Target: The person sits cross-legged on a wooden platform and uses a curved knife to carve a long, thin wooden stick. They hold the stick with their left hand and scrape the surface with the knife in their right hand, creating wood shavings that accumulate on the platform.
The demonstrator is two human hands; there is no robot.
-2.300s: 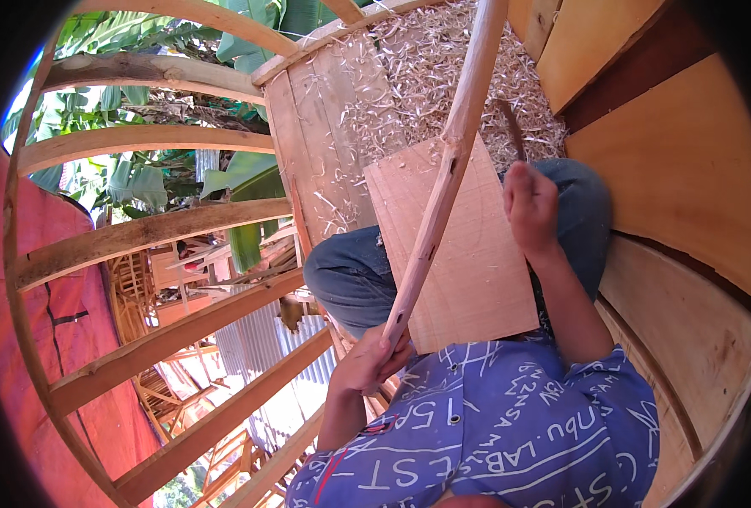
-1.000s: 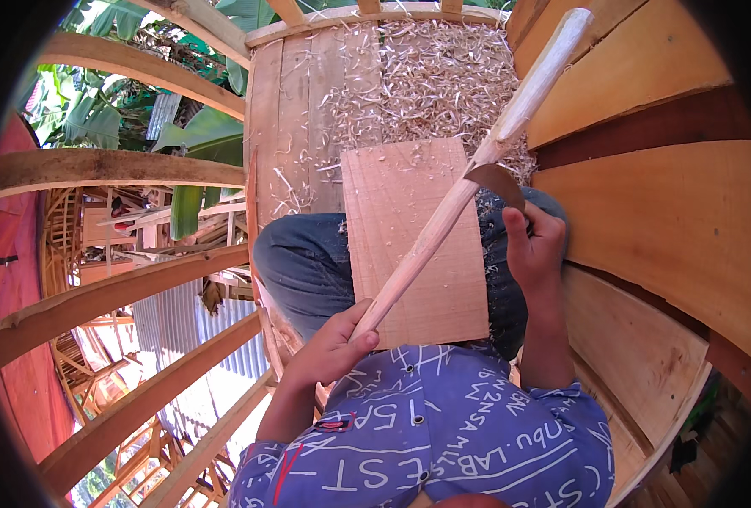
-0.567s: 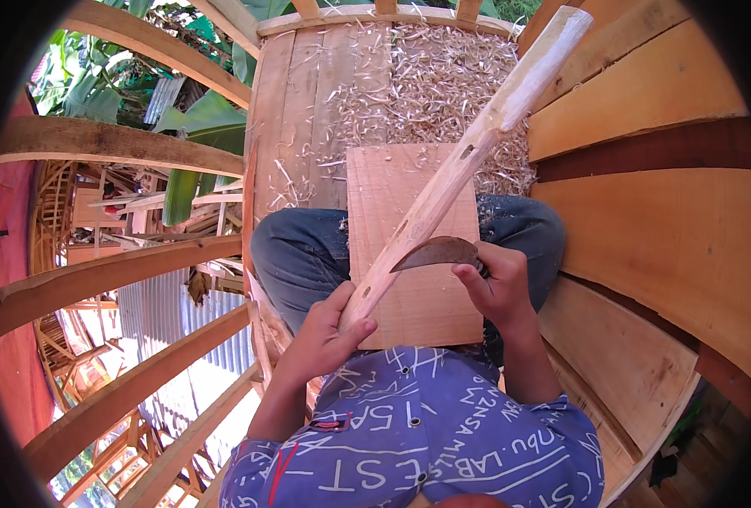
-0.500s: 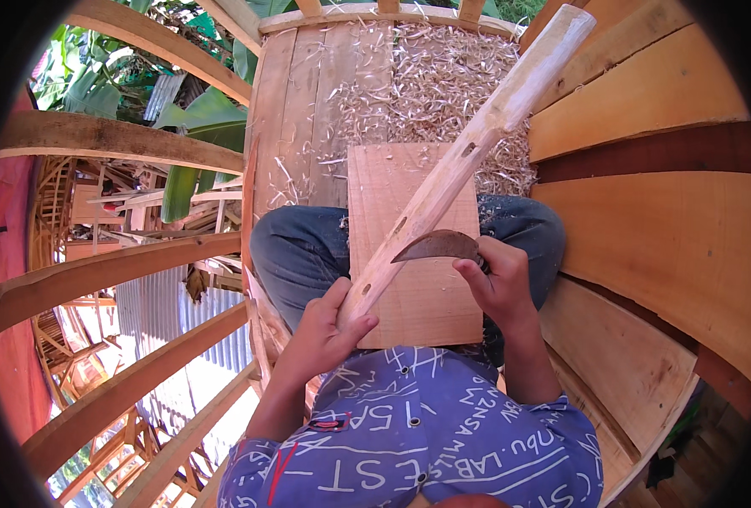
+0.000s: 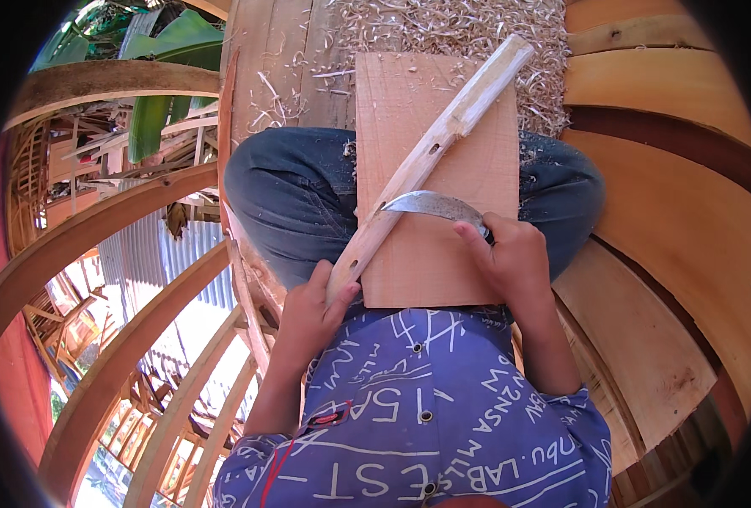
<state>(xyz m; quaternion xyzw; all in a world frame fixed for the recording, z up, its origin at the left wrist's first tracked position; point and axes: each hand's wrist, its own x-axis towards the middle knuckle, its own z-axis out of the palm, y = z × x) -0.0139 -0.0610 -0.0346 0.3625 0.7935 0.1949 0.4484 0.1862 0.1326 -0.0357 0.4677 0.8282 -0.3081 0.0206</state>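
A pale, stripped wooden pole (image 5: pixel 426 154) slants from my lap up to the far right, with several dark slots along its length. My left hand (image 5: pixel 314 306) is wrapped round its near end. In my right hand (image 5: pixel 511 256) is a curved knife (image 5: pixel 436 204), its handle mostly hidden by the fingers. The tip of the hooked blade lies at the pole, about a third of the way up from my left hand. Beneath both, a flat wooden board (image 5: pixel 443 262) rests across my crossed legs (image 5: pixel 286 190).
Curly wood shavings (image 5: pixel 468 25) are heaped on the plank floor (image 5: pixel 286 42) beyond my legs. An open railing of wooden slats (image 5: pixel 130 207) runs along the left, with corrugated sheets (image 5: pixel 168 258) and timber below. Close on the right stands a wall of wide boards (image 5: pixel 671 212).
The view has tipped downward, so the scene sits higher. The pole's far end has dropped lower, toward the board. The blade has turned and now catches the light.
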